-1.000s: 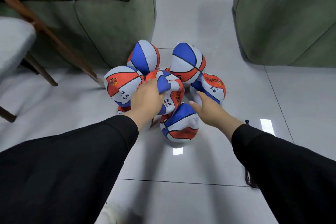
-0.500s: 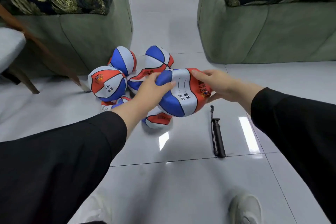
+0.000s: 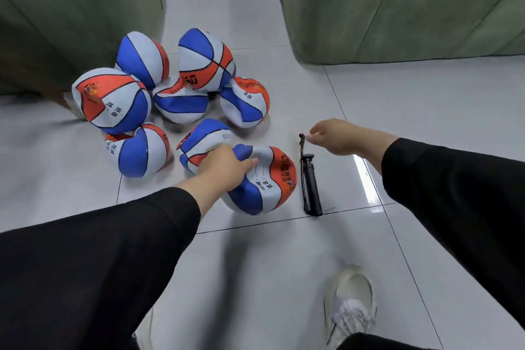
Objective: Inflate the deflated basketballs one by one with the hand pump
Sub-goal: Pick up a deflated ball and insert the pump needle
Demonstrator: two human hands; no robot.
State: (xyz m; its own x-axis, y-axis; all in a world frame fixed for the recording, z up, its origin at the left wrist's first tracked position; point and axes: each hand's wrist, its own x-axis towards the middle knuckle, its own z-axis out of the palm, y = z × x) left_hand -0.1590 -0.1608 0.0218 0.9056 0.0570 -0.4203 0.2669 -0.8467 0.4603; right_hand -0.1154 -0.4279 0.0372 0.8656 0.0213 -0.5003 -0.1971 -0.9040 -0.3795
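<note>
One basketball [image 3: 264, 179] gripped by left hand [image 3: 224, 163], pump [image 3: 311, 182] beside

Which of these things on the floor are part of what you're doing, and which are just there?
Part of the job:
ball in hand, gripped by the left hand
pump, right hand reaching for its tip
pile of flat balls

Just there:
green sofas
shoe
floor tiles

Deflated basketball [image 3: 267, 179]: blue, white, orange panels, dented, on floor. Seven more basketballs [image 3: 181, 99] clustered behind. Black hand pump [image 3: 311, 183] lying just beside it.
</note>
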